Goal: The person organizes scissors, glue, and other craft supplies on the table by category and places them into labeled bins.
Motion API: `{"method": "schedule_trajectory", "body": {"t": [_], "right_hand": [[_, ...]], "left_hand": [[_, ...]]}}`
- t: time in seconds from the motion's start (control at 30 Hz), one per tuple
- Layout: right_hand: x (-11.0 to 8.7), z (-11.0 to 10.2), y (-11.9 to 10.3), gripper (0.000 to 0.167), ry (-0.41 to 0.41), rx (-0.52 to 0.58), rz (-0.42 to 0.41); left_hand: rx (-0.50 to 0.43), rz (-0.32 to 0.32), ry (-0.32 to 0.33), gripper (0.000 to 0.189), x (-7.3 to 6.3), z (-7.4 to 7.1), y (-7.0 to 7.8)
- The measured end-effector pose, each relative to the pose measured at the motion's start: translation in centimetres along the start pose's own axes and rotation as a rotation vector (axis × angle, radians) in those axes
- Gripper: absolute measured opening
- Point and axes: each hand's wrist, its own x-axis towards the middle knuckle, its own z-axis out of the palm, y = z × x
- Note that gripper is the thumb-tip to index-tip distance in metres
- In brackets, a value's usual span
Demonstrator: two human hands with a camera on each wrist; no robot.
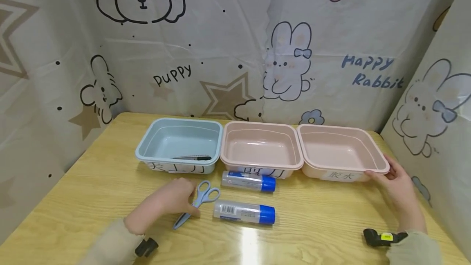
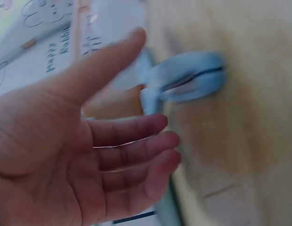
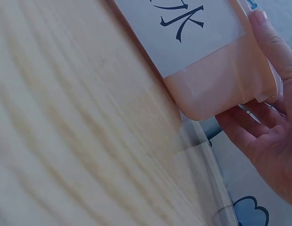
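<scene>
A pair of blue-handled scissors (image 1: 203, 196) lies on the table, handles pointing away and the blue-covered blades toward the front. My left hand (image 1: 176, 196) is over its left side, thumb and fingers spread apart around it. In the left wrist view, nothing shows in the palm of that hand (image 2: 75, 155), and the blurred scissors (image 2: 198, 77) lie beyond the fingertips. My right hand (image 1: 397, 185) grips the front right corner of the right pink bin (image 1: 344, 175). The right wrist view shows its thumb (image 3: 268, 40) on the rim, fingers under it.
A blue bin (image 1: 156, 165) holds a utility knife (image 1: 198, 158). Beside it stands the middle pink bin (image 1: 262, 167), all three in a row with paper labels. Two clear glue bottles with blue caps, a rear one (image 1: 246, 181) and a front one (image 1: 243, 212), lie before them.
</scene>
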Motion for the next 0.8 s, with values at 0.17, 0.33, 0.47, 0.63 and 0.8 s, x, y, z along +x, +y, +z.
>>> {"method": "schedule_trajectory", "body": {"t": [0.17, 0.33, 0.47, 0.63, 0.8], "right_hand": [[0.2, 0.1, 0.1, 0.084, 0.004, -0.026, -0.003], [0.3, 0.1, 0.5, 0.083, 0.015, 0.022, -0.044], [0.5, 0.2, 0.8, 0.082, 0.023, -0.002, -0.062], [0.5, 0.2, 0.9, 0.082, 0.034, 0.0, -0.075], [0.4, 0.3, 0.9, 0.083, 0.026, 0.06, -0.092]], "left_hand": [[0.005, 0.059, 0.03, 0.026, 0.1, 1.0, -0.5], [0.017, 0.09, 0.102, 0.02, 0.2, 1.3, -1.0], [0.014, 0.123, 0.167, 0.02, 0.0, 1.0, -1.1], [0.011, 0.211, 0.247, 0.017, 0.2, -0.5, -0.3], [-0.018, 0.26, 0.264, 0.013, 1.0, -1.8, 1.5]]}}
